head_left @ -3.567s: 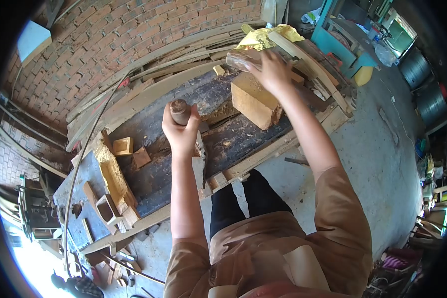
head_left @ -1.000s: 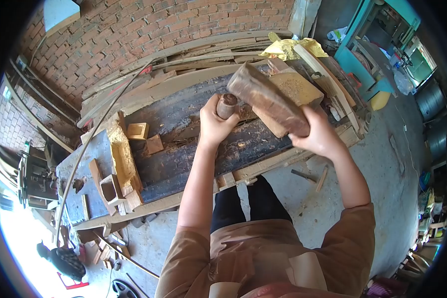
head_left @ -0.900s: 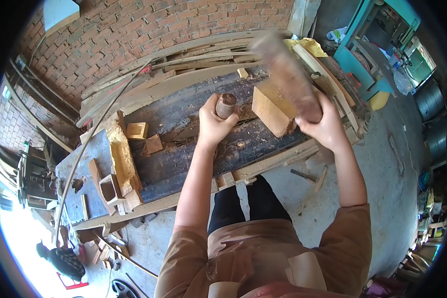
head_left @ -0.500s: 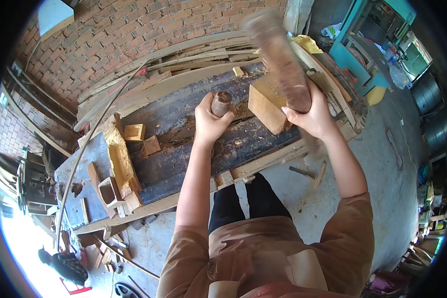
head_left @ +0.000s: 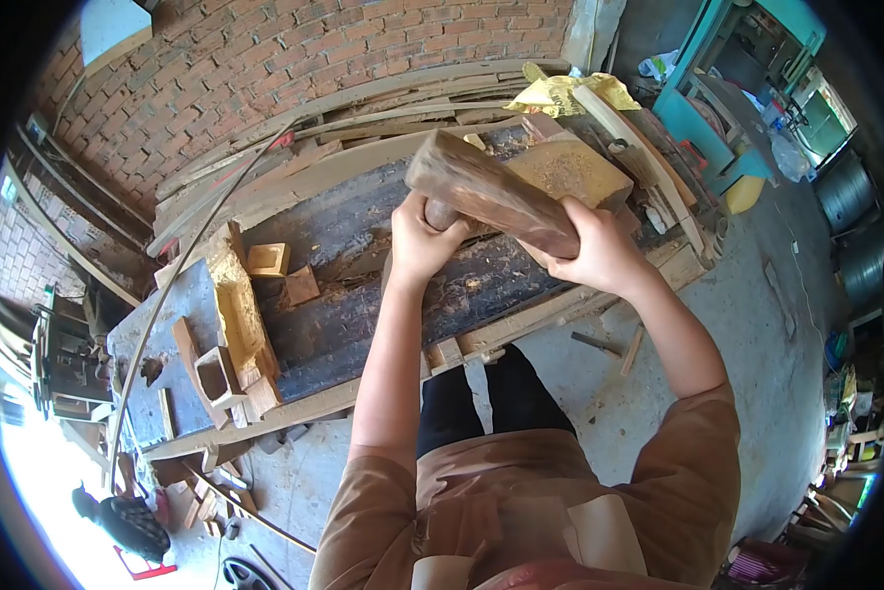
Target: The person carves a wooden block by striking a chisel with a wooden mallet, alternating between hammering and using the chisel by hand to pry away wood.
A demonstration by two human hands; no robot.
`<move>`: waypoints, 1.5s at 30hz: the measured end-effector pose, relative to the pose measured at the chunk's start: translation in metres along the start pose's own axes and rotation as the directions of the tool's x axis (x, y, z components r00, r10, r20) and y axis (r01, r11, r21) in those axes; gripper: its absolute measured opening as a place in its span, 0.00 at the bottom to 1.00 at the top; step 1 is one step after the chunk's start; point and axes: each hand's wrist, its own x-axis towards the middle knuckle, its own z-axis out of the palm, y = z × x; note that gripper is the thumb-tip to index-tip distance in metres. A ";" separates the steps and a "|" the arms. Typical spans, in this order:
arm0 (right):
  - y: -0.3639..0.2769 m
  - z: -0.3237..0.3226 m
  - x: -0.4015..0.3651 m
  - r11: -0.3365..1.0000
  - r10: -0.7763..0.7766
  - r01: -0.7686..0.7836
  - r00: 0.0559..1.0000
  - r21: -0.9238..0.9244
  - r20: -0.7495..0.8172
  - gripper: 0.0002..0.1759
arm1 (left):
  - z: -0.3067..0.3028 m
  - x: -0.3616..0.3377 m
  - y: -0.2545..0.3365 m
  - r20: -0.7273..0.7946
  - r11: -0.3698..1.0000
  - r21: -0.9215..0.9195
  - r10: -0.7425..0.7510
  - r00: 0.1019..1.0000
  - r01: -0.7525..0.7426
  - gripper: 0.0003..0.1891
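My right hand (head_left: 599,251) grips the near end of a thick wooden mallet (head_left: 491,192), whose far end reaches up and left over the top of my left hand. My left hand (head_left: 424,241) is closed around a round wooden handle (head_left: 440,213); the mallet covers the top of it, and whether they touch I cannot tell. Behind the mallet, a large pale wood block (head_left: 585,175) lies on the dark workbench (head_left: 363,221).
A hollowed yellowish wood piece (head_left: 240,315), a small square box (head_left: 268,260) and an open box (head_left: 218,379) lie on the left. A yellow bag (head_left: 575,95) is at the back right. A person (head_left: 132,526) is at the lower left. A chisel-like tool (head_left: 595,343) lies on the floor.
The mallet has swung down and left from its raised position, and now lies over the handle in my left hand. My left hand stays nearly still. The wood block now lies tipped farther right.
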 end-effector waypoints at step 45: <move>-0.020 0.063 0.079 0.865 -0.430 0.438 0.898 0.244 -0.088 0.41 | -0.011 0.003 -0.003 0.119 0.987 0.025 -0.159 0.980 0.157 0.10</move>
